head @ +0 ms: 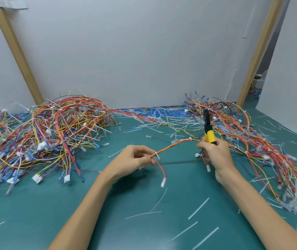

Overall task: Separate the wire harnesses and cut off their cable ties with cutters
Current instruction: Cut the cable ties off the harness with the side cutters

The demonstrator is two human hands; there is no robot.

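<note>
step: cut tie | harness point(177, 143) arcs right from tie point(157, 155) | left hand point(136, 157) fingers pinch wires at tie | right hand point(214, 154), well right of tie, clamped round cutters point(209, 131), tips up | advice: bring jaws to tie, nip strap only, spare insulation

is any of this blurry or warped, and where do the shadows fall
Head view: the wide lens leans the wooden posts outward; the right wire pile smears near the lower right edge; the held harness, left hand and right hand are fairly sharp; light is soft and even, leaving only a faint harness shadow on the green mat.
</note>
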